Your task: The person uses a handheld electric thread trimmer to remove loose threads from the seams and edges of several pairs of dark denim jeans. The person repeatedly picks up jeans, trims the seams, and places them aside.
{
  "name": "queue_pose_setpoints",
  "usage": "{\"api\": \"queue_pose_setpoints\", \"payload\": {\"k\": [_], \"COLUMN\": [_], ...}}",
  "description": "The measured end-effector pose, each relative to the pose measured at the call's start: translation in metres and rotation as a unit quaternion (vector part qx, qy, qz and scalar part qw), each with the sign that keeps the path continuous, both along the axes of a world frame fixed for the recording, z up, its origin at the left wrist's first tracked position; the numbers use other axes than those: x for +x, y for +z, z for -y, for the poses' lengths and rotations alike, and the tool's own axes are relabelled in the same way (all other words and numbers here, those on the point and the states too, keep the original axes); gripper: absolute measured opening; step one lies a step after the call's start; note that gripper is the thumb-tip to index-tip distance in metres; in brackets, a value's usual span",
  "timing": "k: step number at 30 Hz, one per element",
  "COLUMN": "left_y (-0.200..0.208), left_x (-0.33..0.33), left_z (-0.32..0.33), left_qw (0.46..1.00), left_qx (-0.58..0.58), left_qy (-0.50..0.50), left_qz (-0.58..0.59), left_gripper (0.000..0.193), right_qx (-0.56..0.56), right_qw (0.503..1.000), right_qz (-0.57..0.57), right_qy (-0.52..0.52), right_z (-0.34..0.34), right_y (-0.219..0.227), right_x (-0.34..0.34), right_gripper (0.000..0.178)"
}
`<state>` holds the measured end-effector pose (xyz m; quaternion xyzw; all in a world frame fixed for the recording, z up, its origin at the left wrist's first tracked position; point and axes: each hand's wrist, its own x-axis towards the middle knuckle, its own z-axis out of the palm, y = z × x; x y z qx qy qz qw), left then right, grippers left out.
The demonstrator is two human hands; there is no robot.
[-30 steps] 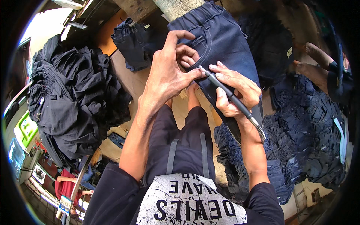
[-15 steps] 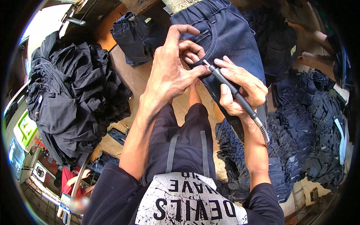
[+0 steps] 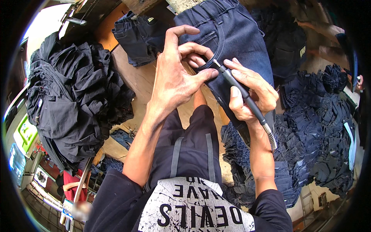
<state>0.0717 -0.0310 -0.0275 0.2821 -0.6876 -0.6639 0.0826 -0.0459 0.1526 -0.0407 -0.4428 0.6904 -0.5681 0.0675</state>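
Dark blue denim trousers (image 3: 247, 46) with an elastic waistband hang before me, their front pocket at my hands. My left hand (image 3: 174, 73) grips the curved pocket edge, its lower fingers tucked at the opening. The index finger is raised and bent, and the thumb lies just below the edge. In my right hand (image 3: 253, 89) is a black pen-shaped handpiece (image 3: 240, 89) with a thin metal tip and a spring sleeve at its rear. That tip points at the stitched pocket edge, close to my left middle fingertip; whether it touches the cloth I cannot tell.
A large heap of black garments (image 3: 73, 96) rises at left. Stacked dark denim pieces (image 3: 297, 131) fill the right side. Another pair of dark trousers (image 3: 139, 40) lies at the far left. Blurred arms of another person (image 3: 324, 31) show at far right; a red-clad person (image 3: 75, 185) is at lower left.
My left thumb has moved down, a little apart from the pocket edge. The handpiece and my right hand have shifted slightly right. Another person's arms at the far right have moved.
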Motion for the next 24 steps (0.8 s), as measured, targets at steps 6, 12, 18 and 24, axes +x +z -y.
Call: {"api": "queue_pose_setpoints", "payload": {"k": [6, 12, 18, 24], "left_y": [-0.0025, -0.0078, -0.0083, -0.0077], "left_x": [0.0009, 0.0025, 0.0039, 0.0053], "left_z": [-0.0019, -0.0020, -0.0031, -0.0039], "left_qw": [1.000, 1.000, 1.000, 0.999], "left_qx": [0.010, 0.009, 0.007, 0.029], "left_qy": [0.009, 0.007, 0.009, 0.018], "left_qz": [-0.006, -0.014, -0.017, -0.010], "left_gripper": [0.092, 0.096, 0.096, 0.096], "right_qx": [0.017, 0.006, 0.002, -0.003], "right_qw": [1.000, 1.000, 0.999, 0.999], "right_qz": [-0.003, 0.000, 0.008, 0.009], "right_qy": [0.006, -0.016, -0.036, -0.047], "right_z": [-0.0027, 0.0005, 0.0024, 0.0056], "right_y": [0.0015, -0.0001, 0.0008, 0.0010], "right_x": [-0.0012, -0.0017, -0.0010, -0.0008], "right_gripper": [0.025, 0.031, 0.031, 0.029]}}
